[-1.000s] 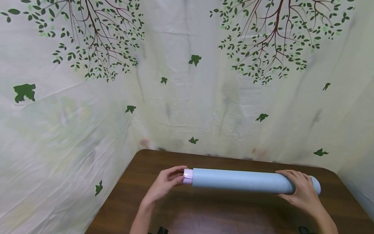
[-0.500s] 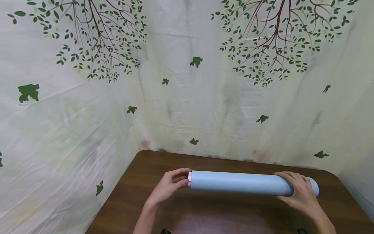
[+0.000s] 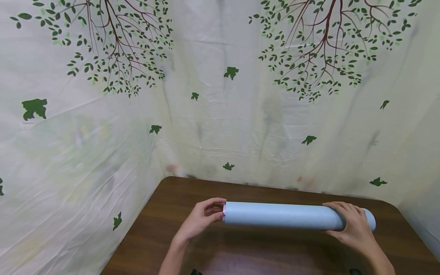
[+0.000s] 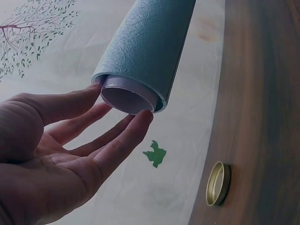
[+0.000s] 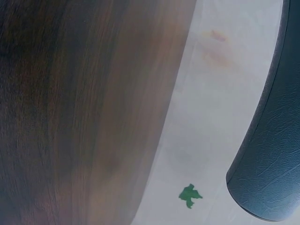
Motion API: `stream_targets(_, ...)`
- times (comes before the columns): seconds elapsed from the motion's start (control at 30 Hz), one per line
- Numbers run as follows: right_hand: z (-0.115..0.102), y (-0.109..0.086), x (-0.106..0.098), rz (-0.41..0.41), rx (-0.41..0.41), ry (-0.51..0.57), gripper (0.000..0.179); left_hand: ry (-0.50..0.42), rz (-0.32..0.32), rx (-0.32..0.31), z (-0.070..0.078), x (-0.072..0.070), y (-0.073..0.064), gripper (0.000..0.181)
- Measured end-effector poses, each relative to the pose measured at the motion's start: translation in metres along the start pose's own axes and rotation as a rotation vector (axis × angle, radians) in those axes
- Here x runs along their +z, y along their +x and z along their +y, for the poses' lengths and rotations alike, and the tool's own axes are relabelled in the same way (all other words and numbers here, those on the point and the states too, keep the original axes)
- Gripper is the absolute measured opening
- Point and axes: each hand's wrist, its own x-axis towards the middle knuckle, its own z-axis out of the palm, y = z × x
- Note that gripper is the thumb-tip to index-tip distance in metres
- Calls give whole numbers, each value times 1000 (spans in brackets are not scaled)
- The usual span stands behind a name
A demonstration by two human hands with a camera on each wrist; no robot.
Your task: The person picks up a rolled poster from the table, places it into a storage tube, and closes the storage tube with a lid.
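A light blue textured roll (image 3: 275, 214) is held level above the table in the head view, with a lengthwise edge showing in the left wrist view. Inside its left end sits a lilac inner roll (image 4: 136, 86), almost flush with the blue rim. The thumb and fingertips of my left hand (image 3: 201, 219) pinch opposite sides of the lilac rim. Near the other end, my right hand (image 3: 352, 223) grips the blue roll from above, thumb in front. The right wrist view shows only part of the blue roll, not the hand.
A gold-coloured round lid (image 4: 225, 187) stands on edge on the brown wooden table (image 3: 192, 187), seen in the left wrist view. Behind the table hangs a pale curtain (image 3: 240, 126) printed with trees and leaves. Small dark objects show at the head view's bottom edge.
The lilac inner roll, which stuck out of the left end, has slid right into the blue roll. My left hand has moved right with it; the right hand keeps its grip.
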Motion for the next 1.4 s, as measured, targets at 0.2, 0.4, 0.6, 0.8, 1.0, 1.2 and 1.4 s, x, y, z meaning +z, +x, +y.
stream_targets(0.2,0,0,1,5,-7,6,91,8,21,-16,1,1,0,42)
stream_targets(0.4,0,1,0,18,-18,6,91,40,30,3,2,2,1,41)
stream_targets(0.6,0,2,-1,26,-18,5,91,61,40,11,4,4,2,40)
stream_targets(0.8,-1,2,0,18,-13,9,90,70,50,6,6,4,1,39)
stream_targets(1.0,-4,2,-1,29,-6,-1,91,52,46,4,7,2,0,40)
stream_targets(1.2,-6,-1,2,37,-13,5,90,44,50,-29,5,1,-4,40)
stream_targets(1.4,-7,0,2,40,-25,-15,92,46,33,-17,4,-1,-5,40)
